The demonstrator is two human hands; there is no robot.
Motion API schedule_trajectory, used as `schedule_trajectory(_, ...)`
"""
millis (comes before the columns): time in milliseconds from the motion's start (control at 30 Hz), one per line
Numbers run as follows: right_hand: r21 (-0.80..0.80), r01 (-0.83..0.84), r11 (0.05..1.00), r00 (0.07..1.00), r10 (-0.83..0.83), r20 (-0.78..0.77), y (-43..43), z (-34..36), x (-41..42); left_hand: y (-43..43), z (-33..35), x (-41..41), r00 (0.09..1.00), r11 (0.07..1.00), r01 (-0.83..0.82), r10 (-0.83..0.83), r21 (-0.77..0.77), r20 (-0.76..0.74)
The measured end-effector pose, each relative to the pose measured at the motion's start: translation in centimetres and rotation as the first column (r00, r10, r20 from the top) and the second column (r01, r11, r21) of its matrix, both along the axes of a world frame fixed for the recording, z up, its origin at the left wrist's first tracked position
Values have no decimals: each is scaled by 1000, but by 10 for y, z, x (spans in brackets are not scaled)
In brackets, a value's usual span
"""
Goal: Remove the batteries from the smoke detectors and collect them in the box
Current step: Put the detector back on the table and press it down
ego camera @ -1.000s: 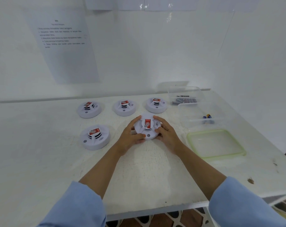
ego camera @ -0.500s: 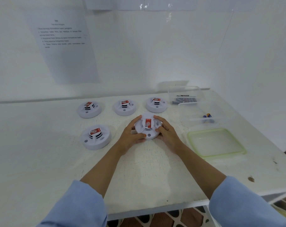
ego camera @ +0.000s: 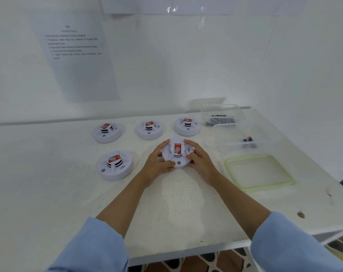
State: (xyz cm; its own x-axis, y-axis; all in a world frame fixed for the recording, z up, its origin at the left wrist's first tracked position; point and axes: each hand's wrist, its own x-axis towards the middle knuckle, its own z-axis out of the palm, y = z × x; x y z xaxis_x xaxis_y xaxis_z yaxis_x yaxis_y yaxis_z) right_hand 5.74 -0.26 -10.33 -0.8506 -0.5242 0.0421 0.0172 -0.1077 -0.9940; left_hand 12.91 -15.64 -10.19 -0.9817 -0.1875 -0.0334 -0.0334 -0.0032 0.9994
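Note:
A round white smoke detector with a red label sits at the middle of the white table. My left hand grips its left side and my right hand grips its right side. Several more detectors lie around it: one at the front left and three in a back row. To the right stands a clear plastic box holding two batteries.
A second clear box with several batteries stands at the back right against the wall. A green-rimmed clear lid lies flat in front of the boxes. Printed sheets hang on the wall. The table's front edge runs close to my sleeves.
The held detector has tilted slightly, its label facing me more. Both hands keep their grip in nearly the same place.

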Motion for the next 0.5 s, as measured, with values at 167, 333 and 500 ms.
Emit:
schedule_trajectory(167,1,4,1000,1000,-4,9,-1,0,-1,0,0,0,1000,1000,1,-1,14,2)
schedule_trajectory(333,16,6,1000,1000,-6,0,0,-1,0,0,0,0,1000,1000,-3,3,-12,-4)
schedule_trajectory(500,6,-1,1000,1000,1,6,0,1,1,1,1,1,1000,1000,2,-2,-2,-8)
